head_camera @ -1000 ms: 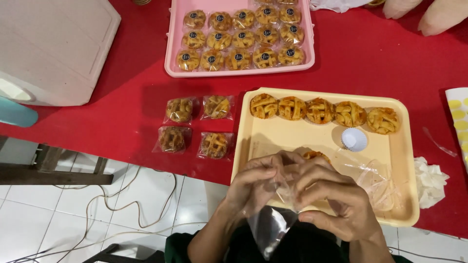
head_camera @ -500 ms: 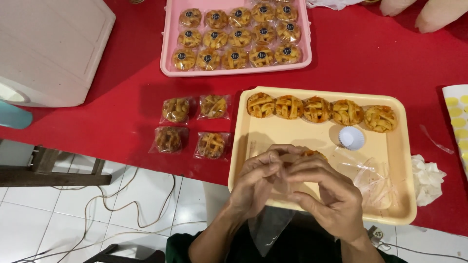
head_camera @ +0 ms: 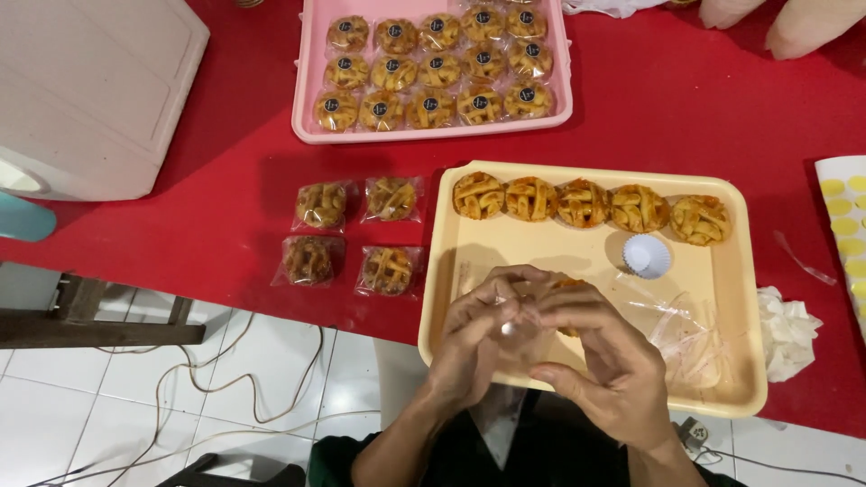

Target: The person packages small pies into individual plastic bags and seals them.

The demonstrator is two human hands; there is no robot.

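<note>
over a red bench, a person's left hand and right hand meet at the near edge of a cream tray, fingers of both pinched on a clear plastic sleeve with a lattice-topped tart just showing behind the right fingers; whether the tart sits inside the sleeve or only beside its mouth cannot be told; both grips are closed on the film, neither hand slack; along the tray's far rim a row of five bare lattice tarts lies side by side, with a white paper cup liner just in front of them and a loose heap of empty clear sleeves to the right of the hands; on the bench left of the tray, four bagged tarts lie in two pairs; farther off, a pink tray holds three rows of wrapped, stickered tarts; a sheet of yellow round stickers reaches in from the right edge, crumpled white tissue beside the tray, and a white appliance fills the left corner; judged from here, the risk is in the squeeze: fingers clamped this close could crack the lattice crust or shed crumbs into the seal; thin film pulled from both sides may tear or slip, dropping the tart onto the tray; the hands work at the bench's very edge, so a fumble could send it to the tiled floor.
</note>
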